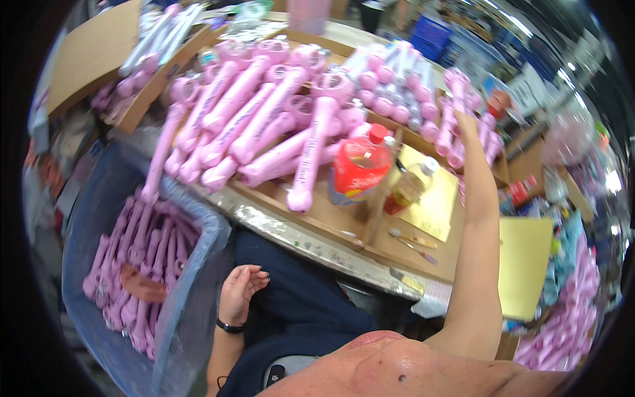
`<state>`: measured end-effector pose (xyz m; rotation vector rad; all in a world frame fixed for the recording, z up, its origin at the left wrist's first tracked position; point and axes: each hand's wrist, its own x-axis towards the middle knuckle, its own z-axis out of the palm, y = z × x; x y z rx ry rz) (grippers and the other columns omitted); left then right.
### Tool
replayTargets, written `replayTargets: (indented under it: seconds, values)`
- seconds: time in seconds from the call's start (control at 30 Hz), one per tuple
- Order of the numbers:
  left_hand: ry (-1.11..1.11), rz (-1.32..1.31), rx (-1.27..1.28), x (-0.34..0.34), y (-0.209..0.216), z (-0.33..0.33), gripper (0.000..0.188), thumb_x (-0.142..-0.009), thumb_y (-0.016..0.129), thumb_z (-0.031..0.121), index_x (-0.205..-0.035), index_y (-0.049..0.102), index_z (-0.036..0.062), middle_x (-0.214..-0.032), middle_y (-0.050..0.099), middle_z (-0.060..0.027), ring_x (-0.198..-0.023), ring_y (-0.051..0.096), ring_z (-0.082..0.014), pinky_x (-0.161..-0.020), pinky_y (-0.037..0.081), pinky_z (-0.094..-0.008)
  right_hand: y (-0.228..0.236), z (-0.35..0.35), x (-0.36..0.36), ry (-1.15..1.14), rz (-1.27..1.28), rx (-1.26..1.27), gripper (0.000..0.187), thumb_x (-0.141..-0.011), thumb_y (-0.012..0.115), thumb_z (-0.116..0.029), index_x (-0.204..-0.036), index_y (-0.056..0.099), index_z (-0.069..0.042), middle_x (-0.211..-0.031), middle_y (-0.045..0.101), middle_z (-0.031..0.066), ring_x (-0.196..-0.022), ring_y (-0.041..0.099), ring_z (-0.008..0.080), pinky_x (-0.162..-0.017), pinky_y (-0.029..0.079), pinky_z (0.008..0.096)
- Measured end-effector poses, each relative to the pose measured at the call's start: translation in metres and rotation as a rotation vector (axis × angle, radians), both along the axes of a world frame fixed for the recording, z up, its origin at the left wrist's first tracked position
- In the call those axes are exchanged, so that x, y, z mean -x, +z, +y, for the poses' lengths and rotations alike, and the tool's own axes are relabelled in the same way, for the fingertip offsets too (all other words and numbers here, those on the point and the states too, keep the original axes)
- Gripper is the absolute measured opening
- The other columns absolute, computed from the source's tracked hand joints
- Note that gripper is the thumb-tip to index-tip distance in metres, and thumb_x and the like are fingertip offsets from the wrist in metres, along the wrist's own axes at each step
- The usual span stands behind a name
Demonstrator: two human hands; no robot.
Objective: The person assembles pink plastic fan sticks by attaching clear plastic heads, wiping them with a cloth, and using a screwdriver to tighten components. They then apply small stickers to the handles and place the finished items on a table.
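My left hand (244,293) hovers over my lap beside the blue bin, fingers curled together with nothing visible in them. Stretched out to the far right of the table, my right hand (467,123) is among upright pink plastic handles (447,126); its fingers are small and partly hidden, so their grip is unclear. A heap of pink toy wands (264,109) with round ring heads covers the table's left and middle. One wand (313,145) lies on top, its tip toward me. More pink wands (142,251) fill the lined blue bin (215,231) at my left.
A red-labelled bottle (361,165) and a smaller bottle of amber liquid (409,188) stand in the wooden tray (337,228). Nearby lie a yellow sheet (430,215) and a small brush (413,239). Clear-and-pink sticks (400,83) are piled behind. Another pink pile (562,324) lies right.
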<state>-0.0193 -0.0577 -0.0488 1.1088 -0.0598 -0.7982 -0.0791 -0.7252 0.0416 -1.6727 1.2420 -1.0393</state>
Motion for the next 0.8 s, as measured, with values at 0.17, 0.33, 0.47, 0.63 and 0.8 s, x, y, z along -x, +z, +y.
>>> replayTargets:
  seconds: [0.17,0.33,0.47,0.63,0.8]
  values:
    - [0.142,-0.296,-0.088,-0.046,0.038,0.033,0.021,-0.096,0.050,0.021,-0.103,0.057,0.0017,-0.094,0.064,-0.0079,-0.087,0.061,-0.0157,-0.082,0.049,-0.0292,-0.023,-0.032,-0.022,-0.081,0.284,0.084,0.060,-0.067,0.071,-0.043,-0.095,0.064,0.010,-0.064,0.060,0.0135,-0.049,0.057,0.0218,-0.045,0.046,0.0340]
    - [0.265,-1.162,-0.675,-0.177,0.072,0.058,0.023,-0.092,0.054,0.019,-0.105,0.055,-0.0009,-0.095,0.062,-0.0099,-0.089,0.059,-0.0193,-0.081,0.046,-0.0294,-0.035,-0.034,-0.017,-0.105,0.477,0.149,0.057,-0.078,0.060,-0.049,-0.076,0.068,0.007,-0.063,0.064,0.0128,-0.059,0.062,0.0228,-0.058,0.048,0.0332]
    - [0.275,-1.594,-1.337,-0.277,0.061,0.057,0.043,-0.080,0.058,0.012,-0.120,0.048,0.0003,-0.104,0.059,-0.0221,-0.101,0.057,-0.0362,-0.091,0.043,-0.0399,-0.042,-0.005,0.000,0.127,0.292,0.217,0.048,-0.082,0.065,-0.035,-0.100,0.064,0.010,-0.086,0.067,0.0157,-0.073,0.063,0.0197,-0.067,0.048,0.0309]
    - [-0.030,-1.143,-1.424,-0.331,0.025,0.063,0.058,-0.074,0.059,0.021,-0.128,0.041,0.0074,-0.108,0.059,-0.0279,-0.099,0.058,-0.0439,-0.085,0.046,-0.0474,-0.043,0.095,0.077,0.266,0.167,0.416,0.033,-0.086,0.064,-0.023,-0.104,0.063,0.005,-0.100,0.064,0.0152,-0.090,0.062,0.0204,-0.078,0.048,0.0310]
    - [0.226,-1.417,-1.500,-0.316,0.016,0.097,0.057,-0.077,0.060,0.021,-0.130,0.041,0.0109,-0.120,0.055,-0.0186,-0.108,0.054,-0.0382,-0.087,0.045,-0.0448,-0.051,0.198,0.169,0.283,0.335,0.475,0.015,-0.085,0.064,-0.015,-0.093,0.065,-0.002,-0.089,0.064,0.0084,-0.079,0.061,0.0165,-0.068,0.049,0.0293]
